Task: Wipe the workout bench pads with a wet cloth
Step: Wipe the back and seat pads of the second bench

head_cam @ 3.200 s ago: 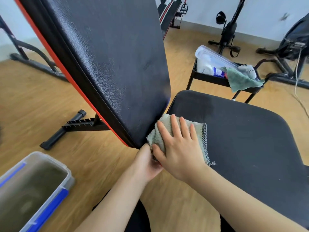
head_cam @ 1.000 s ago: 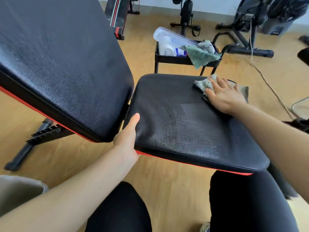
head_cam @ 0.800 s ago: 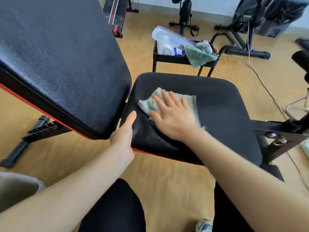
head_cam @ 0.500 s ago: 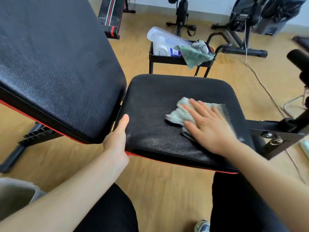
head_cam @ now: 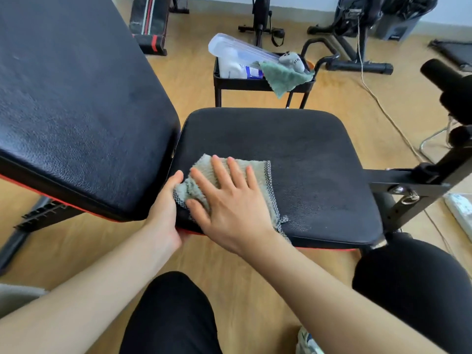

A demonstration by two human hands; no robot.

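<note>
- Wiping the seat pad (head_cam: 306, 149) looks like the step in hand: the right hand (head_cam: 229, 203) presses the cloth (head_cam: 258, 175) flat, fingers straight and spread, at the pad's near-left corner.
- The left hand (head_cam: 166, 210) grips that corner's edge, thumb on top.
- The next move probably calls for sweeping the cloth rightward under even pressure.

One head-worn wide-angle camera looks forward and down, close above the seat pad (head_cam: 306, 154).
</note>
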